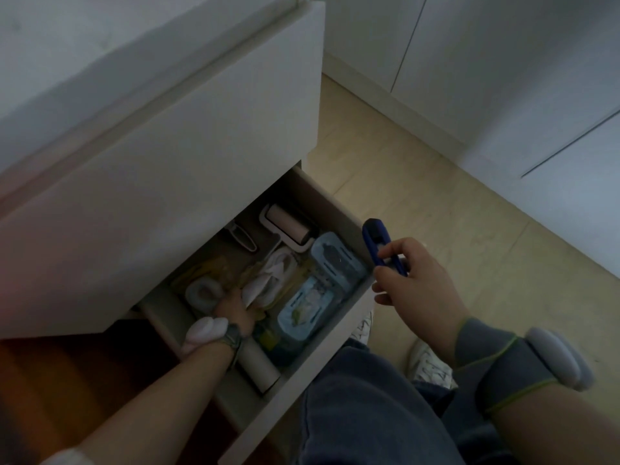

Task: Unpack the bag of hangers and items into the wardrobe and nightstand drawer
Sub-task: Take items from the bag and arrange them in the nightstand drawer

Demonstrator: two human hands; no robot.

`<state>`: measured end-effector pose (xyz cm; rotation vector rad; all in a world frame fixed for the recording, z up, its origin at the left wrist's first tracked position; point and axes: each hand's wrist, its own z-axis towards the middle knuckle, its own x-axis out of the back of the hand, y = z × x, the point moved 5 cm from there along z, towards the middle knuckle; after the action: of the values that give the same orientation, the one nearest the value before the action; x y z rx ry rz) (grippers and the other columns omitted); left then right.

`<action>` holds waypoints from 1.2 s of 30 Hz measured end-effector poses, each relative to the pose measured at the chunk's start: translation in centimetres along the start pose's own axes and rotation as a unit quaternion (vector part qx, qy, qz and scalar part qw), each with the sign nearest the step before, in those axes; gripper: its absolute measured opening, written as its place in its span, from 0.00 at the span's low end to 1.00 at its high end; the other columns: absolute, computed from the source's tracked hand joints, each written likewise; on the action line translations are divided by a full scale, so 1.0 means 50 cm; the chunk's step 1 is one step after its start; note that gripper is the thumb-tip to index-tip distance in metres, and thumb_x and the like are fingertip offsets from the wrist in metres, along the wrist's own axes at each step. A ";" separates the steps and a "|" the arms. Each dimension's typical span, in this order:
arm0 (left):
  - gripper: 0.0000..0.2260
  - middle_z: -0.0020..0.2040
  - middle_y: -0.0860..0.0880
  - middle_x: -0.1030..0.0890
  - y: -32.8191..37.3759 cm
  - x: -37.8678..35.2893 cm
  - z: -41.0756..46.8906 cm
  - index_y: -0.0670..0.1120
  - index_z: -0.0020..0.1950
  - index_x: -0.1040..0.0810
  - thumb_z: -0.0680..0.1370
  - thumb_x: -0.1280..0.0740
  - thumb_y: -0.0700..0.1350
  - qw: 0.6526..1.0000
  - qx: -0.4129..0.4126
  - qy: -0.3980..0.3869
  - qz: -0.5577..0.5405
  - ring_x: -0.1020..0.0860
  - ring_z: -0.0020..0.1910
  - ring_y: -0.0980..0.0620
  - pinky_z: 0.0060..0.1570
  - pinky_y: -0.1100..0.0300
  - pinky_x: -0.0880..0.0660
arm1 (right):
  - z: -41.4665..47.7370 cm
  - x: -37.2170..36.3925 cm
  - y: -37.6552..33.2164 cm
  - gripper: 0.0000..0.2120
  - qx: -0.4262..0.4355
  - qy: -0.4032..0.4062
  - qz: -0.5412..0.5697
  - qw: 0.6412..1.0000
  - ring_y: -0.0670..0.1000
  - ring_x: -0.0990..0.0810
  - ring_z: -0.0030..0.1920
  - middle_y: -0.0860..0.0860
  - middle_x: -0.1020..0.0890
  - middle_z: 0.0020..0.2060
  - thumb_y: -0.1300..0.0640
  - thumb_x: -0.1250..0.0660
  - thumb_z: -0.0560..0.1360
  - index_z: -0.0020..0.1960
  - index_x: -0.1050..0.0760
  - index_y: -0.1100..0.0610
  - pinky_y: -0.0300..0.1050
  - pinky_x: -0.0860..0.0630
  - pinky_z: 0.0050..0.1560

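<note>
While the right hand (414,285), grip pinched on the blue plastic clip-like tool (378,242), hovers over the open white nightstand drawer (322,203) wall, centre-right of frame, and the left hand (235,315) grip is hidden in clutter, a slip could drop it outside.

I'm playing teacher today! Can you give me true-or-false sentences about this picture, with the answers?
1. The drawer is open. True.
2. The right hand holds a blue tool. True.
3. The left hand is outside the drawer. False: it reaches into the drawer.
4. The lint roller lies on the floor. False: it lies in the drawer, at the back.
</note>
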<state>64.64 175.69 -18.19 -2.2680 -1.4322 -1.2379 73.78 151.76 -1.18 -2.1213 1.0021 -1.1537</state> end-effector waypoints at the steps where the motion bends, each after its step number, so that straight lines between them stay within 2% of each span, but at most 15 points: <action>1: 0.15 0.64 0.39 0.27 -0.008 0.002 0.006 0.37 0.64 0.33 0.79 0.40 0.42 1.000 0.004 0.008 0.000 0.27 0.63 0.41 0.59 0.56 0.32 | 0.000 -0.001 0.000 0.06 0.000 0.000 0.000 1.000 0.53 0.19 0.38 0.50 0.24 0.43 0.62 0.38 0.76 0.52 0.30 0.54 0.58 0.20 0.47; 5: 0.13 0.59 0.36 0.24 -0.017 0.018 0.011 0.37 0.58 0.28 0.77 0.37 0.44 0.996 -0.001 0.048 -0.079 0.26 0.58 0.38 0.55 0.53 0.31 | 0.001 -0.002 0.003 0.07 -0.003 -0.002 -0.002 1.000 0.52 0.20 0.37 0.54 0.23 0.48 0.62 0.38 0.76 0.53 0.30 0.55 0.56 0.19 0.47; 8: 0.09 0.52 0.38 0.22 -0.004 0.000 0.008 0.39 0.51 0.27 0.78 0.36 0.44 0.996 -0.026 -0.017 -0.084 0.24 0.53 0.40 0.46 0.59 0.34 | 0.003 -0.004 0.004 0.07 -0.001 -0.003 -0.004 1.000 0.52 0.20 0.36 0.55 0.23 0.49 0.63 0.39 0.76 0.52 0.30 0.55 0.56 0.19 0.47; 11: 0.14 0.56 0.38 0.22 -0.003 -0.016 0.006 0.38 0.58 0.26 0.77 0.36 0.45 0.994 -0.027 -0.073 -0.082 0.24 0.54 0.40 0.53 0.55 0.27 | 0.005 -0.005 0.004 0.07 0.000 -0.003 -0.003 1.000 0.52 0.20 0.37 0.54 0.23 0.48 0.63 0.39 0.76 0.52 0.30 0.54 0.57 0.19 0.47; 13: 0.12 0.56 0.37 0.22 -0.002 -0.012 0.001 0.37 0.57 0.26 0.77 0.35 0.43 0.994 -0.023 -0.056 -0.091 0.24 0.55 0.40 0.53 0.56 0.29 | 0.007 -0.005 0.005 0.07 0.003 -0.007 -0.001 1.000 0.52 0.20 0.37 0.52 0.24 0.45 0.63 0.39 0.76 0.53 0.30 0.54 0.55 0.19 0.46; 16: 0.07 0.51 0.39 0.23 0.010 0.013 -0.022 0.40 0.52 0.27 0.77 0.36 0.42 0.992 -0.026 -0.006 -0.121 0.25 0.54 0.40 0.48 0.60 0.34 | 0.007 -0.004 0.000 0.07 0.014 -0.016 0.029 0.999 0.51 0.21 0.38 0.50 0.23 0.43 0.64 0.40 0.76 0.53 0.30 0.56 0.45 0.19 0.41; 19: 0.15 0.57 0.39 0.23 0.030 0.043 -0.055 0.41 0.62 0.28 0.78 0.38 0.45 0.982 -0.035 -0.016 -0.187 0.25 0.57 0.39 0.57 0.54 0.30 | 0.002 -0.005 -0.010 0.07 0.029 -0.029 0.047 0.998 0.51 0.21 0.39 0.53 0.22 0.43 0.65 0.40 0.77 0.53 0.29 0.57 0.42 0.20 0.40; 21: 0.14 0.57 0.40 0.23 0.039 0.065 -0.079 0.44 0.63 0.28 0.79 0.40 0.47 0.972 -0.040 -0.032 -0.228 0.24 0.56 0.41 0.59 0.51 0.27 | -0.001 -0.005 -0.013 0.08 0.035 -0.033 0.043 0.998 0.51 0.20 0.40 0.55 0.21 0.45 0.65 0.40 0.77 0.54 0.30 0.56 0.44 0.19 0.41; 24: 0.10 0.53 0.43 0.20 0.055 0.109 -0.133 0.45 0.56 0.25 0.80 0.41 0.48 0.965 -0.084 -0.034 -0.248 0.22 0.50 0.45 0.57 0.46 0.25 | -0.023 0.000 -0.027 0.09 0.043 -0.031 0.045 0.998 0.53 0.19 0.39 0.56 0.20 0.45 0.64 0.39 0.77 0.55 0.32 0.54 0.49 0.18 0.43; 27: 0.09 0.49 0.43 0.20 0.070 0.164 -0.198 0.46 0.50 0.24 0.80 0.42 0.47 0.962 -0.137 -0.004 -0.238 0.22 0.48 0.45 0.53 0.49 0.24 | -0.055 0.005 -0.041 0.10 0.057 -0.030 0.056 0.996 0.54 0.19 0.38 0.57 0.20 0.45 0.64 0.39 0.77 0.55 0.33 0.53 0.54 0.18 0.45; 30: 0.09 0.46 0.41 0.21 0.080 0.231 -0.269 0.44 0.50 0.24 0.80 0.42 0.46 0.952 -0.206 0.043 -0.224 0.22 0.46 0.43 0.47 0.50 0.24 | -0.094 0.022 -0.061 0.11 0.075 -0.014 0.084 0.994 0.54 0.19 0.38 0.56 0.21 0.47 0.64 0.39 0.77 0.56 0.34 0.54 0.53 0.19 0.45; 33: 0.09 0.46 0.39 0.21 0.075 0.289 -0.325 0.43 0.48 0.25 0.80 0.42 0.45 0.941 -0.256 0.069 -0.210 0.22 0.46 0.41 0.48 0.48 0.25 | -0.143 0.048 -0.098 0.12 0.098 0.006 0.125 0.987 0.54 0.20 0.36 0.58 0.21 0.44 0.66 0.39 0.77 0.58 0.34 0.56 0.56 0.19 0.46; 36: 0.10 0.46 0.40 0.21 0.068 0.333 -0.367 0.43 0.47 0.25 0.79 0.43 0.48 0.934 -0.279 0.085 -0.206 0.22 0.46 0.40 0.48 0.48 0.26 | -0.194 0.065 -0.134 0.12 0.117 0.013 0.159 0.980 0.53 0.21 0.35 0.60 0.22 0.46 0.67 0.39 0.77 0.59 0.34 0.57 0.52 0.19 0.45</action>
<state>60.46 174.93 6.46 -2.1405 -1.7121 -2.1511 69.00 152.22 10.06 -1.6948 1.1093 -1.0818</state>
